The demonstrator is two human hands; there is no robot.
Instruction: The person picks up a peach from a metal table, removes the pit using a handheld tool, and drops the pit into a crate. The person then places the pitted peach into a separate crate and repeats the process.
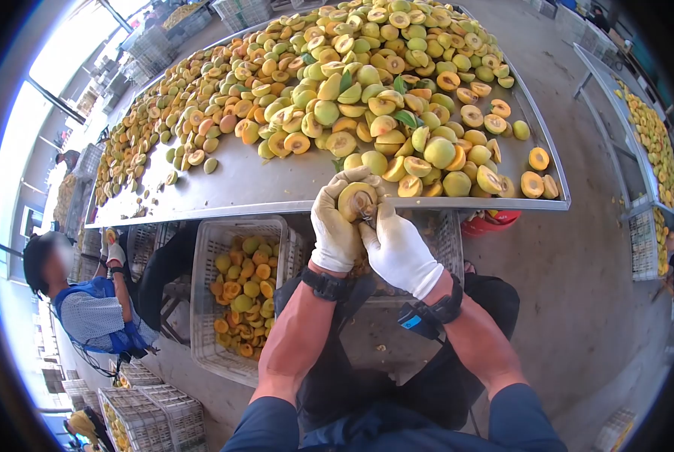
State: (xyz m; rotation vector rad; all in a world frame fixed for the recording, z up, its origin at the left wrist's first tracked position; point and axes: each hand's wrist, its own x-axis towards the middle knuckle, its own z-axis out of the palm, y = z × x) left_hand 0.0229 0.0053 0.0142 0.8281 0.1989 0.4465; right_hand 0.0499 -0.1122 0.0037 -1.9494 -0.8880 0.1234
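Just over the near edge of the table, my left hand [332,226], in a whitish work glove stained at the fingers, is closed around a peach half [357,202]. Its cut face is turned up, with brownish flesh at the centre. My right hand [401,245], also gloved, is closed right beside it, fingers pinched on a small metal tool [368,219] that touches the lower edge of the cut face. Most of that tool is hidden by the fingers. Beyond both hands lies a large heap of whole-looking and halved peaches [340,142].
The metal table [261,197] has a raised rim. Below it stand a crate of peach halves [201,301] by my left knee and another crate [451,237] behind my hands. A co-worker [99,301] sits at left. A red container [491,221] is under the right corner.
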